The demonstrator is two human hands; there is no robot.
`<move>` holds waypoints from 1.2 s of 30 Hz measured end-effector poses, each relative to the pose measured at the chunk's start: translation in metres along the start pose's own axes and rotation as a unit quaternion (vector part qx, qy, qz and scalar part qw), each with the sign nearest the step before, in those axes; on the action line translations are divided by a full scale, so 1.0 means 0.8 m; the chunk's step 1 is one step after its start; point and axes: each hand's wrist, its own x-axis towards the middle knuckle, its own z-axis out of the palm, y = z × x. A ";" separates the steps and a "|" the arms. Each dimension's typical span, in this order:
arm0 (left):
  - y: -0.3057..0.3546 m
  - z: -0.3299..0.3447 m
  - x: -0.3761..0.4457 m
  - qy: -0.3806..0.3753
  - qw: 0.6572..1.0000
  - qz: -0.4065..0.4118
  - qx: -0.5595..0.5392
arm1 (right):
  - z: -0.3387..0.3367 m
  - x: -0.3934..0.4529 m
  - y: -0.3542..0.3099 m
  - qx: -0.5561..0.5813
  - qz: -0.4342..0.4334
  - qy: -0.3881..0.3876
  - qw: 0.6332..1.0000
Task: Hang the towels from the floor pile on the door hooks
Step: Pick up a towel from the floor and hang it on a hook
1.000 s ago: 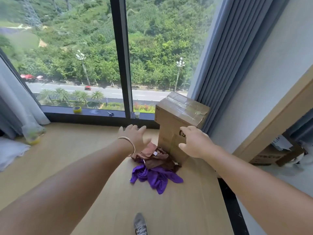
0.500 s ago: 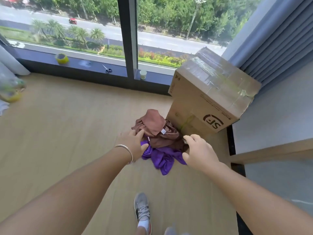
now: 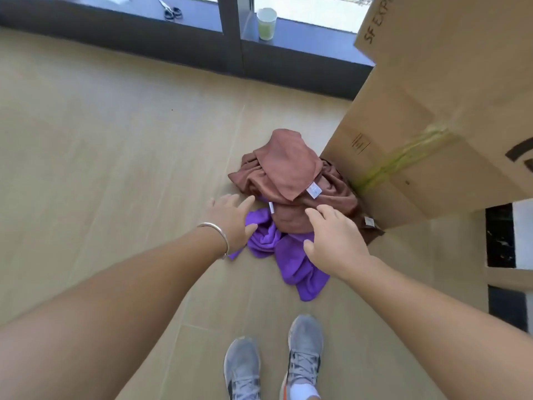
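Observation:
A pile of towels lies on the wooden floor against a cardboard box. Brown towels (image 3: 291, 174) with small white labels lie on top, and a purple towel (image 3: 291, 261) spreads out beneath them toward me. My left hand (image 3: 230, 220), with a bangle on its wrist, hovers with spread fingers over the pile's left edge, above the purple towel. My right hand (image 3: 334, 238) reaches over the near side of the brown towels, fingers spread, holding nothing. No door hooks are in view.
A large cardboard box (image 3: 432, 125) stands to the right of the pile. Beyond it runs the dark window sill (image 3: 202, 41), bearing scissors (image 3: 172, 10) and a paper cup (image 3: 266, 23). My grey shoes (image 3: 274, 365) stand just behind the pile.
The view has tilted down and come closer to the pile. Both hands have dropped toward the towels; the right hand now sits over the brown towels.

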 end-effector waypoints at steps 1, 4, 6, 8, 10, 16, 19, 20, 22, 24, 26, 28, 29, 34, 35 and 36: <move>-0.002 0.018 0.024 0.006 1.000 0.004 -0.005 | 0.020 0.020 0.006 0.001 -0.001 0.005 1.000; -0.010 0.062 0.095 0.043 0.999 0.018 -0.019 | 0.075 0.081 0.021 -0.009 -0.020 0.024 0.999; -0.018 0.083 0.146 0.064 0.997 0.023 -0.025 | 0.102 0.123 0.029 -0.017 -0.034 0.043 0.998; -0.031 0.097 0.194 0.072 0.997 0.018 -0.031 | 0.123 0.164 0.035 -0.034 -0.048 0.060 0.996; -0.047 0.108 0.239 0.083 0.996 0.004 -0.030 | 0.141 0.201 0.040 -0.053 -0.065 0.073 0.994; -0.076 0.121 0.350 0.111 0.993 -0.021 -0.019 | 0.183 0.275 0.053 -0.096 -0.111 0.075 0.986; -0.080 0.129 0.395 0.105 0.994 -0.006 0.005 | 0.199 0.296 0.056 -0.113 -0.118 0.093 0.982; -0.081 0.133 0.408 0.096 0.995 0.004 0.004 | 0.204 0.300 0.057 -0.110 -0.118 0.101 0.982; -0.081 0.143 0.431 0.081 0.996 0.025 -0.008 | 0.211 0.303 0.060 -0.099 -0.122 0.119 0.980; -0.079 0.150 0.452 0.082 0.996 0.041 -0.013 | 0.214 0.301 0.066 -0.101 -0.128 0.144 0.976; -0.076 0.158 0.469 0.094 0.994 0.050 -0.003 | 0.218 0.298 0.073 -0.100 -0.135 0.178 0.970; -0.074 0.164 0.482 0.109 0.993 0.044 0.004 | 0.221 0.294 0.078 -0.101 -0.137 0.193 0.966; -0.073 0.167 0.486 0.116 0.993 0.034 0.005 | 0.222 0.292 0.080 -0.101 -0.138 0.196 0.966; -0.084 0.165 0.493 0.110 0.994 0.009 0.004 | 0.222 0.278 0.090 -0.110 -0.150 0.216 0.959; -0.085 0.160 0.490 0.110 0.994 0.009 0.005 | 0.220 0.276 0.093 -0.117 -0.155 0.223 0.955; -0.087 0.152 0.486 0.110 0.994 0.011 0.007 | 0.217 0.274 0.097 -0.122 -0.159 0.227 0.953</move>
